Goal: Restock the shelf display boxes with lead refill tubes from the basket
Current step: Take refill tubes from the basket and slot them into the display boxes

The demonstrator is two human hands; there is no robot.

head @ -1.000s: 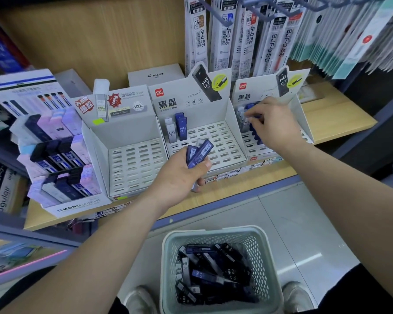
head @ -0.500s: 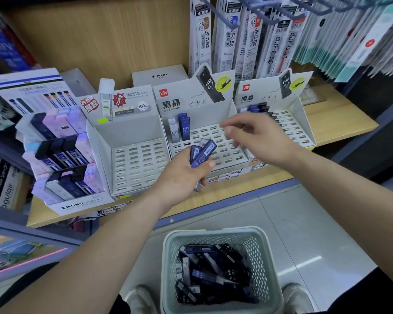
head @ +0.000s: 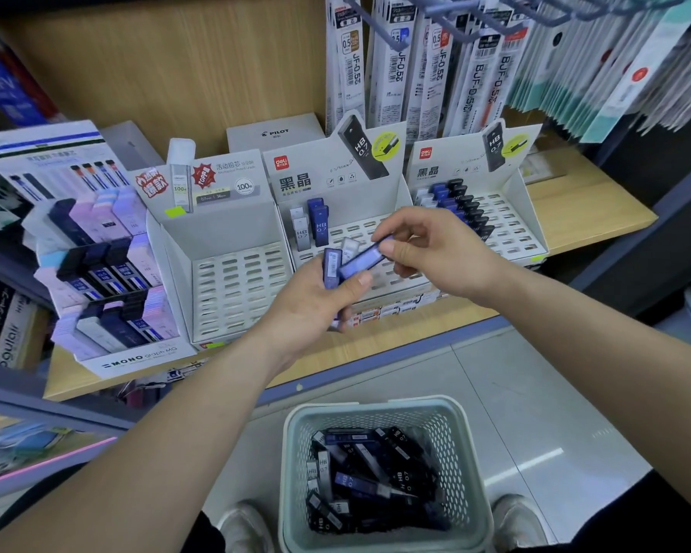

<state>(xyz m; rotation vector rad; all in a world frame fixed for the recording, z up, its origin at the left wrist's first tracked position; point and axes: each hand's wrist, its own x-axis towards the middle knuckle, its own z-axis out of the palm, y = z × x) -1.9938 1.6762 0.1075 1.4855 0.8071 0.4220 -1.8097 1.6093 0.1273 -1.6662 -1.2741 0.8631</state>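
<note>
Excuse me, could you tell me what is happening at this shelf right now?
A person is restocking lead refills. Their left hand holds a small bunch of tubes in front of the middle display box, and the right hand pinches the top of one blue tube in that bunch. The right display box already has a row of tubes along its left side. The basket below holds many more.

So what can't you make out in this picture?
Head view, bundle of tubes: count unclear, left hand wraps it.
Head view, middle display box: front slots hidden behind right hand, which pinches a blue tube.
Head view, basket: lower tubes buried under top ones.
Head view, hanging packs: small print blurred.
</note>
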